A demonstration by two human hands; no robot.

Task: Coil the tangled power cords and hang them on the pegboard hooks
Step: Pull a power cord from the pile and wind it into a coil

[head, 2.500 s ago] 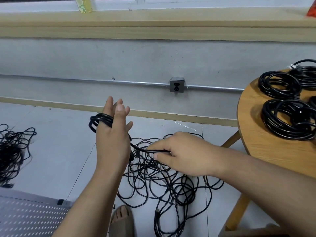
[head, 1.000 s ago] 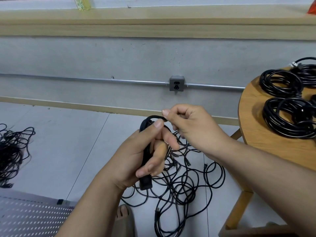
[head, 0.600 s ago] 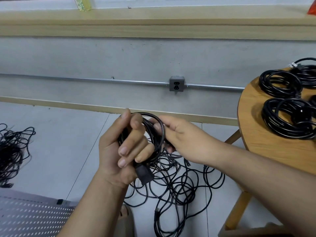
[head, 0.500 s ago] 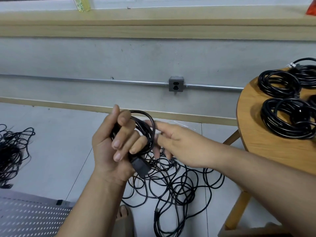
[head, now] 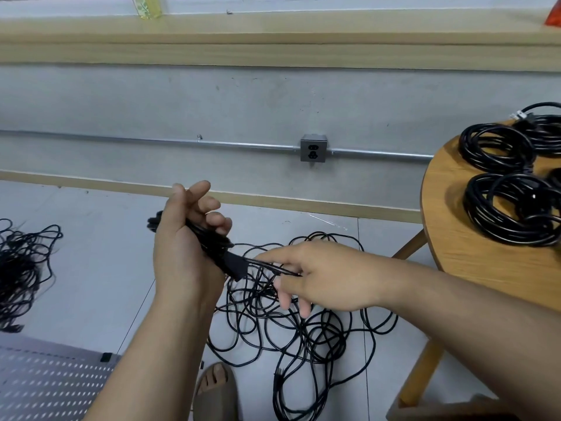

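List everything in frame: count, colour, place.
power cord: one, black, partly coiled in the left hand, plug showing
tangled cords: one pile, black, floor centre
second tangle: one, black, floor at the left edge
coiled cords: at least three, black, on the table
round table: one, wood, right
pegboard: one, white, bottom left
wall socket: one, grey, on the conduit
conduit: one, grey metal, along the wall
yellow container: one, on the sill, cut off
foot in sandal: one, tan, bottom centre
left hand: grips the coil
right hand: fingers pinch the cord beside the plug
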